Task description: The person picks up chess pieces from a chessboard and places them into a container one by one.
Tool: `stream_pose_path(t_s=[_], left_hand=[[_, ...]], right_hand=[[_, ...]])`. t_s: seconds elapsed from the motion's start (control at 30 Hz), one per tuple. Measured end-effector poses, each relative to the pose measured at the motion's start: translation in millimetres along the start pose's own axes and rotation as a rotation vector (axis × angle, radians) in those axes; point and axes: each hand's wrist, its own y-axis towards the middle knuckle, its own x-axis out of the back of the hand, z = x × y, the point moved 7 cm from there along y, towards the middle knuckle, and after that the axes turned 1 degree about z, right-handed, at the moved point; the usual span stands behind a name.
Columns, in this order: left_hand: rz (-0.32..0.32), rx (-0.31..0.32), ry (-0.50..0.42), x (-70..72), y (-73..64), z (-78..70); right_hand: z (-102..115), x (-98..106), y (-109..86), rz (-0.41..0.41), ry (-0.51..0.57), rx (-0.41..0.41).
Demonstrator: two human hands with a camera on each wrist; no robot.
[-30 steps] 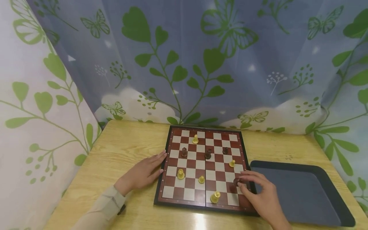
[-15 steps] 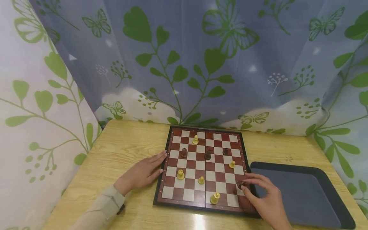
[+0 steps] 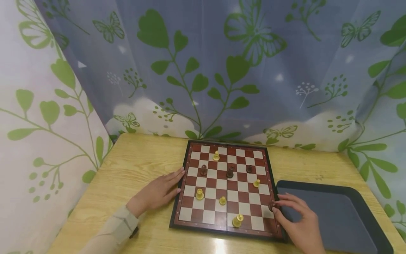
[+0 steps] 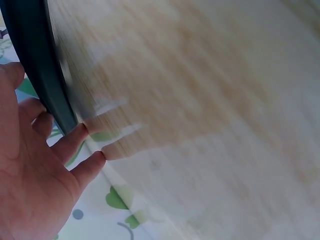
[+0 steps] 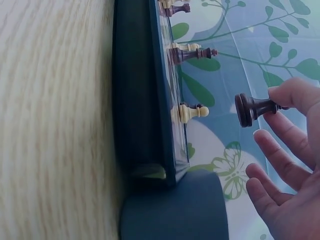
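My right hand [image 3: 301,218] pinches a dark chess piece [image 3: 271,206] between thumb and index finger, over the board's right border. In the right wrist view that dark piece [image 5: 254,107] hangs clear of the board, base toward it; fingertips cover its top. My left hand [image 3: 157,190] lies along the left edge of the chessboard [image 3: 208,216], fingers extended. Its fingertips [image 4: 95,160] reach the table beside the dark board side in the left wrist view. Still standing on the squares are yellow pieces, among them a pawn [image 3: 256,183], and dark ones such as this piece [image 3: 230,172].
A dark tray [image 3: 336,215] lies right of the board, partly behind my right hand. Both sit on a light wooden table [image 3: 149,151]. Behind it hangs a leaf-and-butterfly patterned curtain [image 3: 203,116]. A small black object [image 3: 134,232] shows beneath the left sleeve.
My right hand has carried the dark chess piece rightward and slightly nearer to me, from over the squares to the right border. The left hand stays in place.
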Motion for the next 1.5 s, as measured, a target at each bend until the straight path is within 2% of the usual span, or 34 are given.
stream_pose_path(t_s=[0.23, 0.7, 1.0, 1.27, 1.5], left_hand=[[-0.005, 0.013, -0.002, -1.3, -2.6, 1.3], [-0.013, -0.005, -0.007, -1.8, -1.4, -0.1], [-0.021, -0.003, -0.017, -1.9, 0.9, -0.1], [-0.024, -0.001, -0.025, -3.0, -0.7, -1.4], [-0.026, -0.006, -0.022, 1.4, 1.6, -0.8]], right_hand=[[-3.4, 0.1, -1.8, 0.002, -0.014, -0.030], [-5.7, 2.1, -3.0, -0.027, -0.006, -0.083], [-8.8, 9.6, -0.3, -0.053, -0.023, -0.066], [-13.5, 16.9, 0.8, -0.069, -0.047, -0.109], [-12.6, 16.7, 6.1, -0.068, -0.039, -0.105]])
